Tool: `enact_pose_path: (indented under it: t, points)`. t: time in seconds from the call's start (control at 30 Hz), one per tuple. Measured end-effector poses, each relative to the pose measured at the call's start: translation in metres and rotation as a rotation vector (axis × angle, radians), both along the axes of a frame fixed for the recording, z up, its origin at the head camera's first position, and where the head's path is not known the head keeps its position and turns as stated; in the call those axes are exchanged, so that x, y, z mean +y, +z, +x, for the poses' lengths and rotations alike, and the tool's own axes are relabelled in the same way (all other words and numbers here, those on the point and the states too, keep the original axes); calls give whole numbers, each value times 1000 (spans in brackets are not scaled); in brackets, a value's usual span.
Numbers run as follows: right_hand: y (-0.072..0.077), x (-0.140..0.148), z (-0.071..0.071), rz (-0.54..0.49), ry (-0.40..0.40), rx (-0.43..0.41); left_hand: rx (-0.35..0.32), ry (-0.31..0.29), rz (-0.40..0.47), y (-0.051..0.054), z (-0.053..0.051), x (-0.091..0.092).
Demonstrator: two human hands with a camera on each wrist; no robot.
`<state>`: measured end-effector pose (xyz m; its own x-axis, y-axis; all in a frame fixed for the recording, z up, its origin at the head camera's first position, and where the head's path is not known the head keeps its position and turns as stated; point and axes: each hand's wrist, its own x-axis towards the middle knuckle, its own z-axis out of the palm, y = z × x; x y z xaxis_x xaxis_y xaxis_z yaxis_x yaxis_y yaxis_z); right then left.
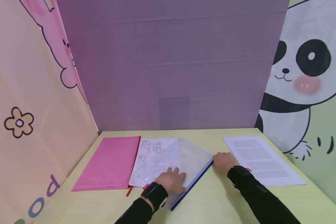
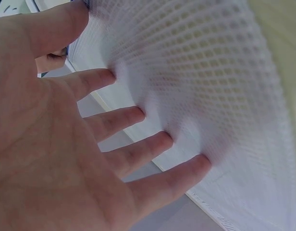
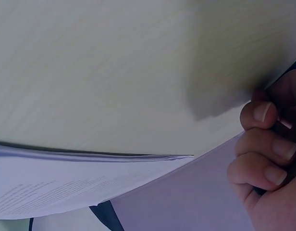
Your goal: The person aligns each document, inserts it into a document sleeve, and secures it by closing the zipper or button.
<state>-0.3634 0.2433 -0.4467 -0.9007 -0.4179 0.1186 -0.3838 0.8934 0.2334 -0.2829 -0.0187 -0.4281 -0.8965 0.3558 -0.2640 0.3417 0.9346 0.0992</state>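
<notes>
Mesh pouch [image 1: 196, 153] | translucent, whitish | blue edge [image 1: 192, 185] | printed paper [image 1: 147, 151] showing through

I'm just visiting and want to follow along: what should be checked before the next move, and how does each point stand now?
1. Left-hand grip on the see-through folder, fingers spread: ok.
2. Right-hand grip at the far end of the blue zipper, fingers curled: ok.
3. Folder clear of the drawing sheet: not ok, they overlap.
4. Printed pages apart from that folder: ok.
5. Zipper opened: cannot tell.
</notes>
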Motion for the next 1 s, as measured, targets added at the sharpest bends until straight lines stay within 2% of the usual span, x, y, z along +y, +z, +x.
enact_pose_path:
  t: [0.2,0.53,1.0]
  points:
    - [-5,3,-6,14,-11,19,-8,3,6,-1,0,-1]
    - [-4,4,-9,-18,-59,-34,-29,12,10,-2,0,-1]
    - [-8,11,-13,-55,-71,-14,-6,7,8,-2,0,-2]
